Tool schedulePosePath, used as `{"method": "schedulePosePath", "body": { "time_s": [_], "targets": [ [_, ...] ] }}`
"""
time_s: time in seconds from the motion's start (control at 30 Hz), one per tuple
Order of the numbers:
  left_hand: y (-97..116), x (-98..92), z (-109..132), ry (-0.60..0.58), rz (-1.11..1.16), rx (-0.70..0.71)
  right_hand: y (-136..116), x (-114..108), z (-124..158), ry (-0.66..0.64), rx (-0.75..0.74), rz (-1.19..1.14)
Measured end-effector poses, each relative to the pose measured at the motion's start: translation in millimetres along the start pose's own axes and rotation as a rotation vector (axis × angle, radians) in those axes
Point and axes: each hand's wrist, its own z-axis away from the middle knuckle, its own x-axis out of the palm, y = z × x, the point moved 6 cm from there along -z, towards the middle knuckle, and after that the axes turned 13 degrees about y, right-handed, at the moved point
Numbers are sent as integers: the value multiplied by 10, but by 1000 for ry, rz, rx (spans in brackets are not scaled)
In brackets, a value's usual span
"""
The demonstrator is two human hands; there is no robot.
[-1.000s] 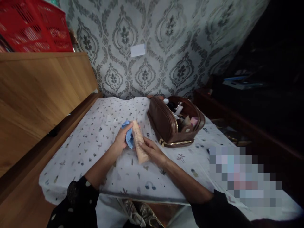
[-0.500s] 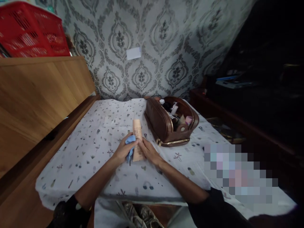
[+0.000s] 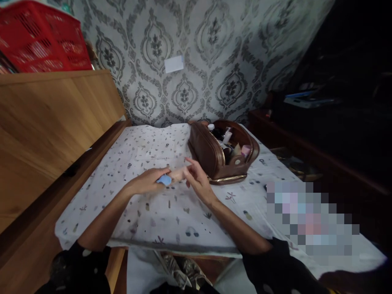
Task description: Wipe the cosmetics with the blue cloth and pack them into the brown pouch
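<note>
My left hand is closed on a small blue cloth and presses it against a beige tube. The tube lies nearly level between my two hands, above the patterned white cloth on the table. My right hand holds the tube's right end with its fingers curled round it and the forefinger raised. Just right of my hands stands a brown toiletry bag, unzipped, with several small bottles and tubes showing inside.
A wooden headboard-like panel runs along the left with a red plastic crate on top. Patterned wallpaper backs the table. Dark furniture stands to the right. A blurred patch covers something on the table's right side.
The tube has turned from upright-looking along the table to lying crosswise between my hands. My left hand with the blue cloth has slid to the tube's left end.
</note>
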Motion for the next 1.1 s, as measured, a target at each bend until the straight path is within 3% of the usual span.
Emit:
{"method": "schedulePosePath", "body": {
  "time_s": [0.13,0.23,0.33,0.43,0.53,0.67,0.87,1.1],
  "targets": [
    [-63,-34,53,-105,-145,7,-22,0,-6,-33,-22,-34],
    [-80,-3,66,7,-179,-25,6,-2,-7,-23,34,-59],
    [50,106,49,168,-275,16,15,17,-3,-39,89,-105],
    [226,310,3,188,-461,102,1,15,0,-33,87,-96],
    [241,395,-12,170,-607,119,29,-2,-2,-12,94,-73],
    [-86,249,150,141,-625,41,113,5,-18,-22,113,-68],
    [-695,-10,490,181,-390,-75,193,5,-44,-28,141,-44],
    [-801,-38,514,313,-276,-102,185,-1,-40,-42,160,-106]
  ]
}}
